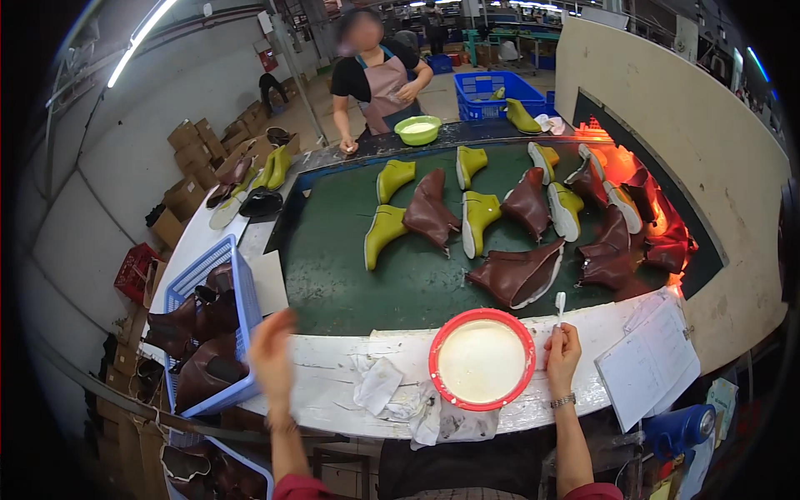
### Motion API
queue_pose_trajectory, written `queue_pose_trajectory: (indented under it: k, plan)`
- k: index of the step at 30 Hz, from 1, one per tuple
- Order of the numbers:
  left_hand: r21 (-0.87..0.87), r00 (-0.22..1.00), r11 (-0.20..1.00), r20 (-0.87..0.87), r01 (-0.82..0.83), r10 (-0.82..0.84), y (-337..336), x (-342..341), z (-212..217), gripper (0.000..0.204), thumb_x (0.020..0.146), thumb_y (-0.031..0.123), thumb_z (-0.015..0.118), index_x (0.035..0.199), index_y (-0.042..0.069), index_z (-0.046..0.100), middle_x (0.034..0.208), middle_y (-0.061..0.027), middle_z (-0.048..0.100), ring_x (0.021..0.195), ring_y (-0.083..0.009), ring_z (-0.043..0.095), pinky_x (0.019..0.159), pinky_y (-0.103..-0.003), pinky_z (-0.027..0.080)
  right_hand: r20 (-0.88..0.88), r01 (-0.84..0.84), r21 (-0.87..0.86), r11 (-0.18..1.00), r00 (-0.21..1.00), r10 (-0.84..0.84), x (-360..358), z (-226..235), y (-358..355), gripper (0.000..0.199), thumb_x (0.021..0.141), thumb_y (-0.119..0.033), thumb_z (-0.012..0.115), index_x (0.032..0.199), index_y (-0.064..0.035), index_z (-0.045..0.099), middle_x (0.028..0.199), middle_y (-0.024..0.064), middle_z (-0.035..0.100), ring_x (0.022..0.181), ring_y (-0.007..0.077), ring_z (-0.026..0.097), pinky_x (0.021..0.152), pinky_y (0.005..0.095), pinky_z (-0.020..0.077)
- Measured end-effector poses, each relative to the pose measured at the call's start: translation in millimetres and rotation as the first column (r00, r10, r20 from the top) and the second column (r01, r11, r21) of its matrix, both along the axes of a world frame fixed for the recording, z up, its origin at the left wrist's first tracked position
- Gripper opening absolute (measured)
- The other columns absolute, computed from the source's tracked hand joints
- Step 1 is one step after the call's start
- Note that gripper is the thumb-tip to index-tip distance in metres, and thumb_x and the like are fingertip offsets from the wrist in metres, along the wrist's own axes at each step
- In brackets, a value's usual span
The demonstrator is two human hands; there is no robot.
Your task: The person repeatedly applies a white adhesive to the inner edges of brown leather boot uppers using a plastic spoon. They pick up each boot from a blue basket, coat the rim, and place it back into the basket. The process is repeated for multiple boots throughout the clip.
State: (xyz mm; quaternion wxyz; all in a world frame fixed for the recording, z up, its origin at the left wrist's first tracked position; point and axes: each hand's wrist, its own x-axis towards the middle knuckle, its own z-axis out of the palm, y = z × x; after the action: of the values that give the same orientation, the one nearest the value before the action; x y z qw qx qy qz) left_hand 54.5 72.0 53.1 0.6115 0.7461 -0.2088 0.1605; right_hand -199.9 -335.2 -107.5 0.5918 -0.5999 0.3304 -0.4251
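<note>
From the head view, the right hand (pixel 562 357) rests on the white edge of the counter (pixel 333 375), its fingers (pixel 560 335) closed around the handle of a small white brush (pixel 560 303). The bristle end pokes up past the fingertips, toward the sole of a brown boot (pixel 518 275) lying on the green conveyor belt (pixel 350 267). Just left of that hand sits a red-rimmed bowl of white glue (pixel 482 360), almost touching the wrist side, with crumpled stained rags (pixel 392 396) beside and under it.

The left hand (pixel 273 354) is blurred, raised over the counter's edge next to a blue basket (pixel 242 308) full of brown boots; its fingers look loosely open and hold nothing.

Farther along the belt lie lime-green boots (pixel 479 218) mixed with more brown ones, running toward a glowing orange oven opening (pixel 642 192). Across the belt stands another person in an apron (pixel 379 75), by a green bowl (pixel 417 129). A clipboard with papers (pixel 650 362) lies right of the right hand.
</note>
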Motion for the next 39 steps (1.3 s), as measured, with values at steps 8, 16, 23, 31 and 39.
queue_pose_trajectory:
  k: [8, 16, 23, 31, 39]
  plan:
    - [0.99, 0.413, -0.12, 0.14, -0.073, 0.9, 332.2, -215.5, -65.6, 0.095, 0.089, 0.078, 0.051, 0.164, 0.028, 0.021, 0.162, -0.0228, 0.032, 0.139, -0.0479, 0.044, 0.108, -0.064, 0.039, 0.053, 0.024, 0.015, 1.0, 0.998, -0.025, 8.6, -2.4, 4.3, 0.02, 0.108, -0.021, 0.055, 0.109, -0.0017, 0.058, 0.063, -0.0048, 0.051, 0.047, 0.0005, 0.038, 0.04, 0.0196, 0.0274]
    - [0.964, 0.316, 0.228, -0.26, 0.133, 0.913, 352.9, -179.6, -68.0, 0.122, 0.05, 0.058, 0.096, 0.152, 0.011, 0.047, 0.147, -0.0256, 0.051, 0.141, -0.0425, 0.043, 0.115, -0.055, 0.037, 0.045, 0.038, -0.026, 0.999, 0.998, -0.037, -5.7, -1.6, 1.1, 0.021, 0.107, -0.021, 0.055, 0.11, -0.0004, 0.058, 0.064, -0.0048, 0.051, 0.047, 0.0006, 0.038, 0.041, 0.0196, 0.0277]
    - [0.897, 0.667, -0.443, 0.322, 0.013, 0.672, 342.7, -190.6, -145.8, 0.066, 0.061, 0.042, 0.091, 0.107, 0.004, 0.065, 0.116, -0.0152, 0.06, 0.116, -0.0357, 0.056, 0.098, -0.051, 0.046, 0.056, 0.011, -0.017, 1.0, 0.998, -0.01, 2.5, 1.4, 5.2, 0.02, 0.107, -0.02, 0.056, 0.109, -0.0007, 0.059, 0.064, -0.0044, 0.052, 0.047, 0.0005, 0.039, 0.041, 0.0197, 0.028]
    - [0.982, 0.845, 0.013, 0.154, -0.186, 0.511, 370.5, -206.9, -112.8, 0.04, 0.077, 0.008, 0.08, 0.112, 0.0, 0.06, 0.108, -0.0173, 0.063, 0.107, -0.0384, 0.057, 0.089, -0.046, 0.051, 0.062, -0.007, -0.017, 1.0, 0.998, 0.008, 5.5, -4.0, 7.0, 0.02, 0.107, -0.02, 0.056, 0.11, -0.0009, 0.059, 0.064, -0.0038, 0.053, 0.047, 0.0008, 0.039, 0.041, 0.0198, 0.0277]
    - [0.868, 0.694, 0.176, 0.234, -0.464, 0.681, 354.0, -215.7, 73.9, 0.057, 0.101, 0.051, 0.057, 0.133, 0.004, 0.065, 0.117, -0.0236, 0.071, 0.113, -0.0411, 0.066, 0.092, -0.045, 0.054, 0.026, 0.004, -0.046, 0.999, 1.0, -0.003, -2.7, -3.2, 2.7, 0.021, 0.107, -0.021, 0.056, 0.11, -0.0011, 0.059, 0.064, -0.0039, 0.053, 0.047, 0.001, 0.039, 0.041, 0.0201, 0.0282]
